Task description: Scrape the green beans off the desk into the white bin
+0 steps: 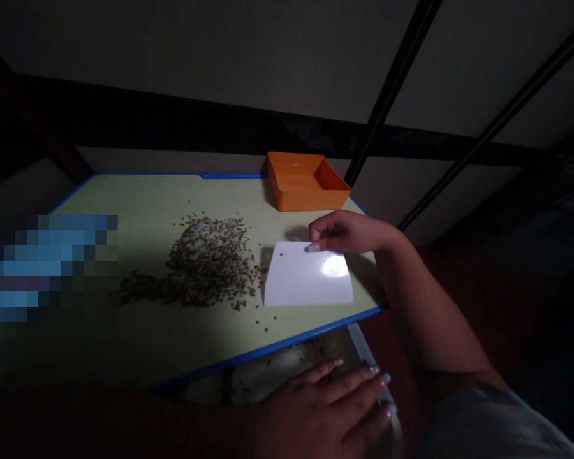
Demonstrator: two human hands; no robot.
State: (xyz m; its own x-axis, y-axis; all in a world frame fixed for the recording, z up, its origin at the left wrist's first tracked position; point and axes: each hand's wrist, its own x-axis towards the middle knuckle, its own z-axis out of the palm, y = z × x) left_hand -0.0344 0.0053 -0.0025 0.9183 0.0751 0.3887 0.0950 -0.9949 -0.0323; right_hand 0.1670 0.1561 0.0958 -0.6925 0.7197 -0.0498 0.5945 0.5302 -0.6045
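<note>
Left of centre, a loose pile of small green beans (pixel 210 264) lies on the blue-edged desk (pixel 119 197). At centre, a white scraper (pixel 306 280) stands tilted just right of the pile; above it sits an orange tray (pixel 303 201). At lower centre, the left hand (pixel 332 405), palm down, fingers slightly spread, is over a white-rimmed container (pixel 360 343). The right hand (pixel 347 231) pinches the scraper's top edge.
</note>
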